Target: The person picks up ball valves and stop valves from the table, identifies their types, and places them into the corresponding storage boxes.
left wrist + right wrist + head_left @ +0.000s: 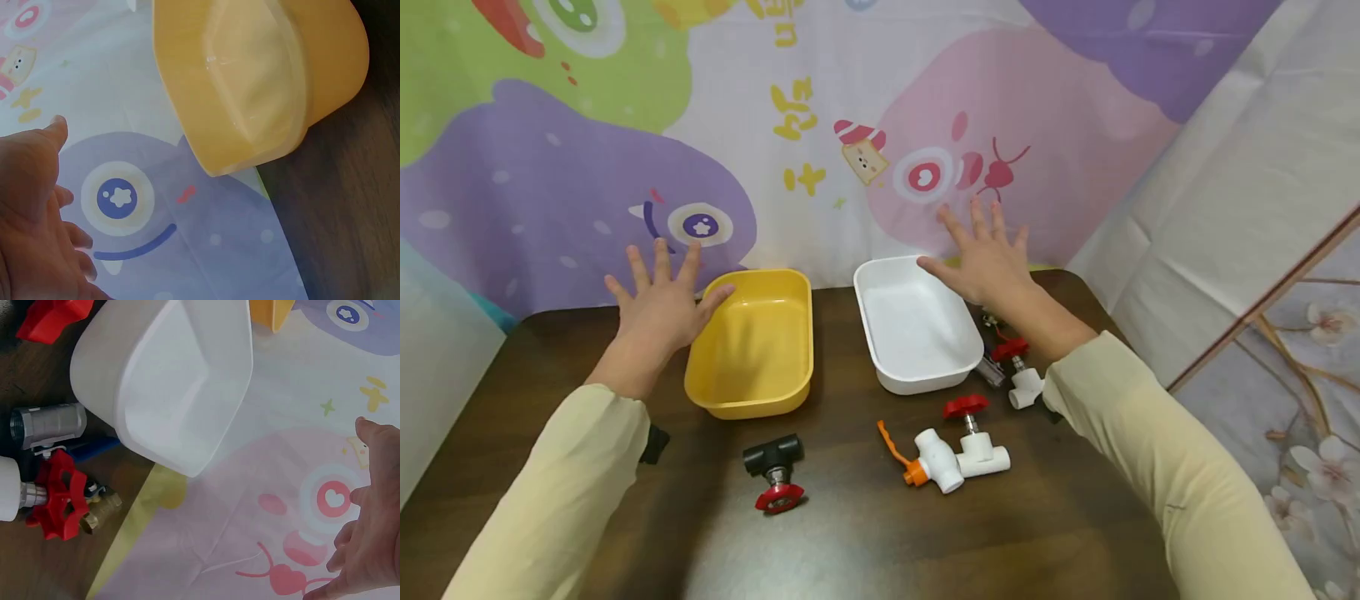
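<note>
With fingers spread, my left hand (662, 307) hovers at the left rim of a yellow tray (748, 400) and holds nothing. My right hand (988, 260), also spread and holding nothing, is raised over the far right side of a white tray (917, 333). Nearer me lies a black valve (775, 462) with a red handwheel. To its right, a white ball valve (938, 460) with an orange lever sits against a white valve (981, 454) with a red handwheel. Another white valve (1024, 383) lies partly beneath my right forearm.
Beside the white tray, the right wrist view shows a metal fitting (50, 425) and a small brass piece (103, 512) near a blue lever (94, 449). A printed cloth (820, 225) hangs behind the dark wooden table (850, 542). A black object (655, 444) shows by my left sleeve.
</note>
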`<state>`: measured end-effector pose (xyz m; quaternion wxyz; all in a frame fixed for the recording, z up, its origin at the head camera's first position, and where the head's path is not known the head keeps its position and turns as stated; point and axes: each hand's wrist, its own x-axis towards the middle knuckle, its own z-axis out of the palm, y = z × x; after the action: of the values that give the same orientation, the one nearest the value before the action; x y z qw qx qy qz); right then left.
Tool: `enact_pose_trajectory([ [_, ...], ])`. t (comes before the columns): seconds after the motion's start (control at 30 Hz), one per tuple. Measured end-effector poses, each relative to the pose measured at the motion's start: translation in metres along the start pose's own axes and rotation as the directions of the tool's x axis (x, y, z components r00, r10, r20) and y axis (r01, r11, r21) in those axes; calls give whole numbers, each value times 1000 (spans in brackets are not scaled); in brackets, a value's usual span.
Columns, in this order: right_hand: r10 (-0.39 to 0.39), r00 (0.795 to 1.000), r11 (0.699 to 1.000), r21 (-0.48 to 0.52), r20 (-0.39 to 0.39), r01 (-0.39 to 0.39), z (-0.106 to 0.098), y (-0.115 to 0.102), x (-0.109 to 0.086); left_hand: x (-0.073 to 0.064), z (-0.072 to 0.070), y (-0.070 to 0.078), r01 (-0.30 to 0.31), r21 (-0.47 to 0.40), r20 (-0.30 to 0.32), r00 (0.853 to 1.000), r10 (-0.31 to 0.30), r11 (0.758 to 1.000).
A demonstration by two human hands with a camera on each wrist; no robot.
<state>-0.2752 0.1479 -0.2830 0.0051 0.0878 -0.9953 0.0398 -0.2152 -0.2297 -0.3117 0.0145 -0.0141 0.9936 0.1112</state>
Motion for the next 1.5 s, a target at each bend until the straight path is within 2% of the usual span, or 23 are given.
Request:
enact_pose_trajectory([
  [0.27, -17, 1000, 999, 47, 1, 17, 1, 3, -2, -1, -2, -12, 45, -104, 54, 998, -40, 994],
  [0.33, -13, 1000, 998, 58, 4, 12, 2, 5, -3, -1, -1, -13, 50, -119, 50, 998, -44, 992],
  [0.7, -7, 1000, 994, 106, -7, 8, 12, 21, -8, -4, 5, -30, 53, -150, 40, 998, -48, 987],
  [0.9, -8, 1000, 993, 117, -1, 8, 21, 30, -12, -5, 9, -36, 72, -170, 64, 996, -62, 983],
  [1.07, 13, 1000, 991, 133, 27, -17, 30, 37, -14, -6, 14, -38, 109, -198, 99, 991, -91, 974],
  [1.3, 43, 997, 989, 138, 64, -52, 37, 45, -21, -8, 21, -43, 91, -227, 93, 993, -72, 970],
  [1.5, 72, 989, 987, 133, 131, -90, 45, 55, -29, -10, 27, -46, 132, -257, 133, 986, -100, 957],
])
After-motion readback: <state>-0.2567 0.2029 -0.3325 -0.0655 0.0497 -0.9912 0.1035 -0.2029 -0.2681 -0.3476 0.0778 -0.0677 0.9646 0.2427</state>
